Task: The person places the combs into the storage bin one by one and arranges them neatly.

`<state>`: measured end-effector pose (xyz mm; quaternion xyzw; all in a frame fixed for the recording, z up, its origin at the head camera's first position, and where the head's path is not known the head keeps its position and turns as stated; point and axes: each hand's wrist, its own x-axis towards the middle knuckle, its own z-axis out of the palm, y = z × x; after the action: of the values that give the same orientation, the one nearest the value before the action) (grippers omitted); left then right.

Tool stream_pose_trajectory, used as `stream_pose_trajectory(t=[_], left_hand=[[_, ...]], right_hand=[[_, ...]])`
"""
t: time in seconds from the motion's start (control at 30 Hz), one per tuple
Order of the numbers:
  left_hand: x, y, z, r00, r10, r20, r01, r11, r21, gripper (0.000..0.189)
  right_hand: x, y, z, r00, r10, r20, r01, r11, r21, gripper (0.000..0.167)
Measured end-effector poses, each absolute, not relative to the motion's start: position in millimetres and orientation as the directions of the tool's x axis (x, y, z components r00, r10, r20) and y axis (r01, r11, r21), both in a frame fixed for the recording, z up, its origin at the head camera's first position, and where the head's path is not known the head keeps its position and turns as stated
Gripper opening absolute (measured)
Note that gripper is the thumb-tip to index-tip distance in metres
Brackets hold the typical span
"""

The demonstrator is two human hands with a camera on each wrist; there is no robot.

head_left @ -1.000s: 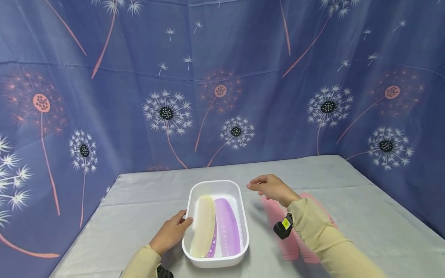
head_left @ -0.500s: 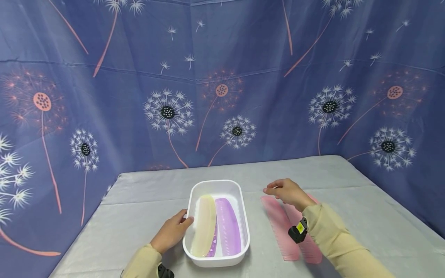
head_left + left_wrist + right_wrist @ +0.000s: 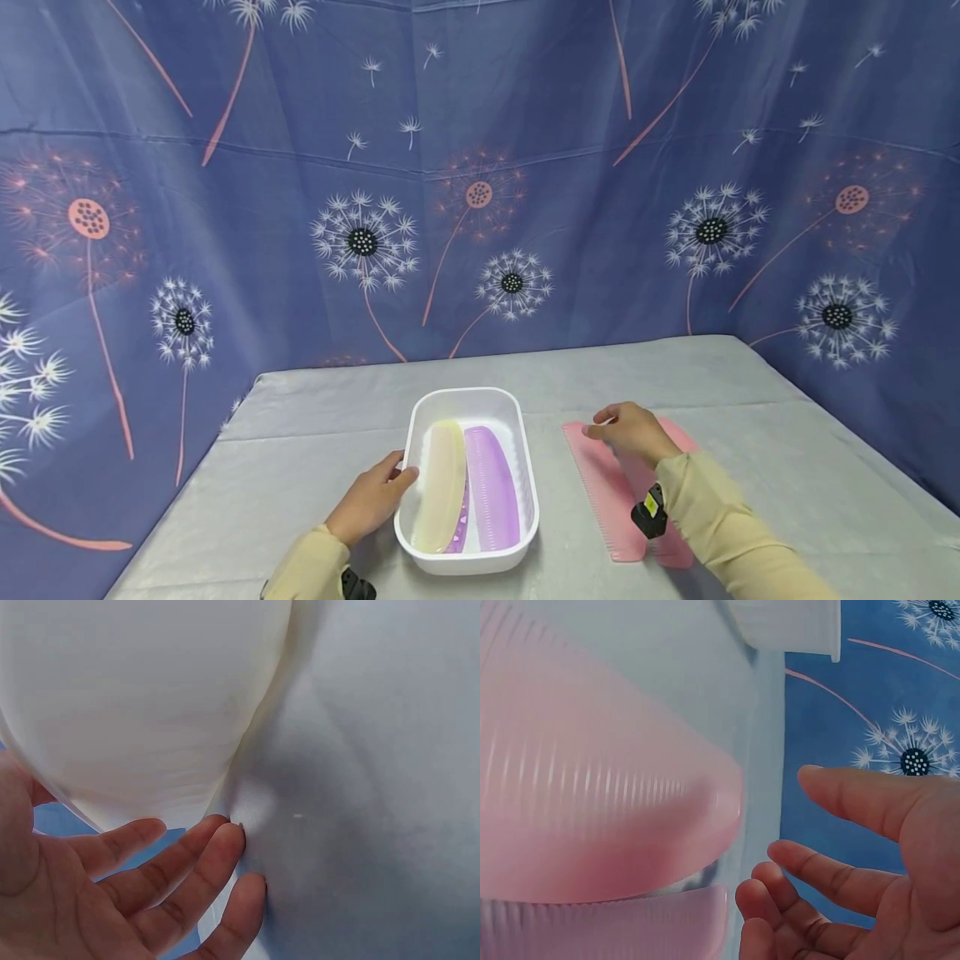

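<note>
My left hand (image 3: 371,498) holds the left rim of a white plastic tray (image 3: 465,565), thumb over the edge and fingers along the outer wall. Inside lie a pale yellow comb (image 3: 441,492), a purple comb (image 3: 495,492) and a purple strip with light marks (image 3: 458,533), partly hidden under the yellow one. To the tray's right, two pink combs (image 3: 609,500) lie side by side on the table. Over their far ends hovers my right hand (image 3: 632,432). In the right wrist view, its thumb (image 3: 847,791) and fingers are apart beside the tip of a pink comb (image 3: 592,772), holding nothing.
A grey cloth (image 3: 315,433) covers the table. Behind it and at both sides hangs a blue curtain (image 3: 585,250) with a dandelion print. The right sleeve (image 3: 720,517) passes over part of the right pink comb.
My right hand has moved right from beside the tray and come down over the far ends of the pink combs. The left hand and the tray have stayed put.
</note>
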<state>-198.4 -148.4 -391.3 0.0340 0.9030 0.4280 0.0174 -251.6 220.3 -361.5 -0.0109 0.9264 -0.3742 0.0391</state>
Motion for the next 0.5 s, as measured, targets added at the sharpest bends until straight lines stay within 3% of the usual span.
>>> stream_pose_trajectory(t=[0.5], left_hand=[[-198.2, -148.0, -390.2, -0.997, 0.076, -0.003, 0.046, 0.634, 0.772, 0.045]], right_hand=[[-249.2, 215.2, -374.3, -0.998, -0.023, -0.052, 0.010, 0.827, -0.562, 0.048]])
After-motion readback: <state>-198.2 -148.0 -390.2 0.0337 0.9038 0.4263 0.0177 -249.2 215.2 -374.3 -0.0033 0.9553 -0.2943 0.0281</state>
